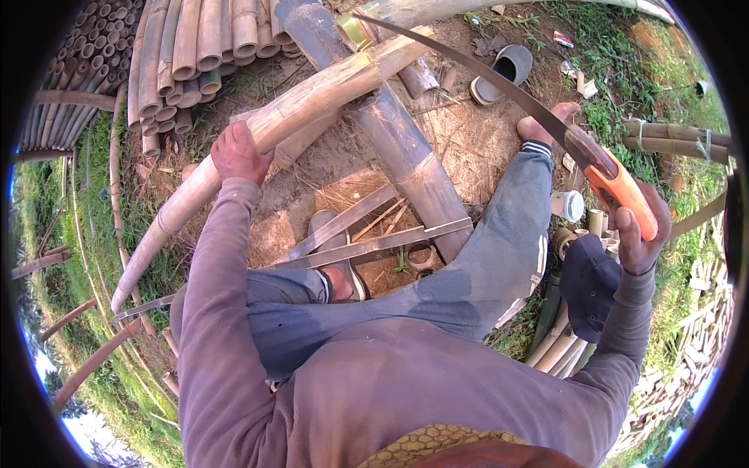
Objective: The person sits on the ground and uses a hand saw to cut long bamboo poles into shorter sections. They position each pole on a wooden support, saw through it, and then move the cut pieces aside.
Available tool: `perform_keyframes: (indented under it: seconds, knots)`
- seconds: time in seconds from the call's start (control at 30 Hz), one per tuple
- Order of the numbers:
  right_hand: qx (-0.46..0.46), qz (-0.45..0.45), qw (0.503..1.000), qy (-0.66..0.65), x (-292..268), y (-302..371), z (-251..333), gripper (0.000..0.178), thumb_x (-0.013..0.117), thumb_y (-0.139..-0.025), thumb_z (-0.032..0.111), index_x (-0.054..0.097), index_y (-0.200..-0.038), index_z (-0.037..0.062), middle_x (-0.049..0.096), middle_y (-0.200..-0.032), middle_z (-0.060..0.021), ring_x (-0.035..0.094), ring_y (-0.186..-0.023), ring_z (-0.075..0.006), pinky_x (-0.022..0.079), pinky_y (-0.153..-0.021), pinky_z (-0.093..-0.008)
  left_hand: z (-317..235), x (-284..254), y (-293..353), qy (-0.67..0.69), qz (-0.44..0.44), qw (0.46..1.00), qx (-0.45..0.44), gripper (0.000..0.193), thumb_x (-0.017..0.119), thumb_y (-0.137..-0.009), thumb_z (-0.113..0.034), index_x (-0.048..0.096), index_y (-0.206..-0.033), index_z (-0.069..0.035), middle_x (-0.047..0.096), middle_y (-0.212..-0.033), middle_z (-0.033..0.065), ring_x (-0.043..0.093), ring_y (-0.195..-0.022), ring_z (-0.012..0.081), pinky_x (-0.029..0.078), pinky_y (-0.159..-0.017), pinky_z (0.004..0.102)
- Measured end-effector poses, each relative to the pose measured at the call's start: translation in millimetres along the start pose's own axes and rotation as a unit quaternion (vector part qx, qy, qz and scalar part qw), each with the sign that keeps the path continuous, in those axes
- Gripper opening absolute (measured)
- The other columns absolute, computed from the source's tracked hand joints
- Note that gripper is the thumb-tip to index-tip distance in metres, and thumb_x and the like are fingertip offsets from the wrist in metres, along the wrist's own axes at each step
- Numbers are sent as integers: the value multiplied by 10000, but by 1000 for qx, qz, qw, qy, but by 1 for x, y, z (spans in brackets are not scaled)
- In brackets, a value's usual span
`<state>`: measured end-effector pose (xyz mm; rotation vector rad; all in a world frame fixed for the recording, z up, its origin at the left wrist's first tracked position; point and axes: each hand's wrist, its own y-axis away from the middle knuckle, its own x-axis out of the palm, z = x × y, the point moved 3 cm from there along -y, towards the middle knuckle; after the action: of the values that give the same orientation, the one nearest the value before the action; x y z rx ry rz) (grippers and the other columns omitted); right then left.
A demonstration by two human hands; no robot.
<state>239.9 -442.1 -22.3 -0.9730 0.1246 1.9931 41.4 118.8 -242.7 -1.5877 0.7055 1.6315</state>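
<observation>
My left hand (238, 154) is closed round a thick pale bamboo pole (312, 101), which slants from the lower left up to the top middle. Near its far end the pole rests across a dark, weathered bamboo beam (406, 156). In my right hand (644, 230) is the orange handle of a hand saw (624, 183). The saw's long curved blade (499, 78) reaches up and left, its tip beyond the pole's far end. Whether the blade touches anything, I cannot tell. My fingers on the handle are partly hidden.
Stacked bamboo poles (211, 35) lie at the upper left. Wooden slats (374, 246) cross between my legs. A loose shoe (503, 74) lies near my bare right foot (546, 125). A white cup (573, 207) and a dark cap (589, 285) are at the right, near short bamboo pieces.
</observation>
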Motion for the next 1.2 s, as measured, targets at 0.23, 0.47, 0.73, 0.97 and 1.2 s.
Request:
perform_keyframes:
  seconds: [0.23, 0.47, 0.73, 0.97, 1.2]
  knots:
    - [16, -180, 961, -209, 128, -18, 9, 209, 745, -985, 85, 698, -1140, -49, 690, -934, -41, 623, -775, -110, 484, -760, -237, 5, 4, 4, 3, 8, 1000, 12, 957, 886, -714, -510, 458, -1439, -54, 564, -1406, 170, 528, -1363, 344, 363, -1171, 476]
    - [82, -163, 980, 79, 283, 55, -59, 459, 753, -869, 93, 534, -1261, 2, 622, -1099, -252, 656, -991, -445, 538, -856, -498, 6, -60, -25, -62, 300, 950, 60, 1153, 895, -707, -551, 292, -1611, -166, 505, -1553, 176, 493, -1444, 369, 410, -1161, 561]
    - [247, 16, 954, 169, 287, 55, -99, 529, 761, -821, 320, 597, -1252, 60, 604, -1225, -156, 562, -1234, -349, 420, -1033, -550, 28, -75, -15, -56, 246, 951, 180, 1128, 910, -730, -488, 271, -1610, -187, 547, -1485, 177, 561, -1364, 384, 446, -1133, 536]
    - [-46, -40, 982, 176, 290, -54, -11, 382, 749, -875, 196, 680, -1242, 117, 648, -1155, -111, 650, -1092, -325, 506, -906, -473, 51, -9, 6, 41, 73, 994, 68, 992, 912, -708, -454, 424, -1522, -167, 626, -1330, 124, 622, -1254, 335, 490, -1058, 466]
    - [-215, 16, 912, 350, 328, -178, 1, 270, 724, -905, 200, 687, -1164, 134, 672, -1096, -76, 683, -1083, -281, 508, -922, -459, 45, -12, 3, 46, 66, 995, 64, 904, 893, -730, -452, 484, -1476, -146, 632, -1327, 94, 624, -1255, 293, 494, -1058, 438]
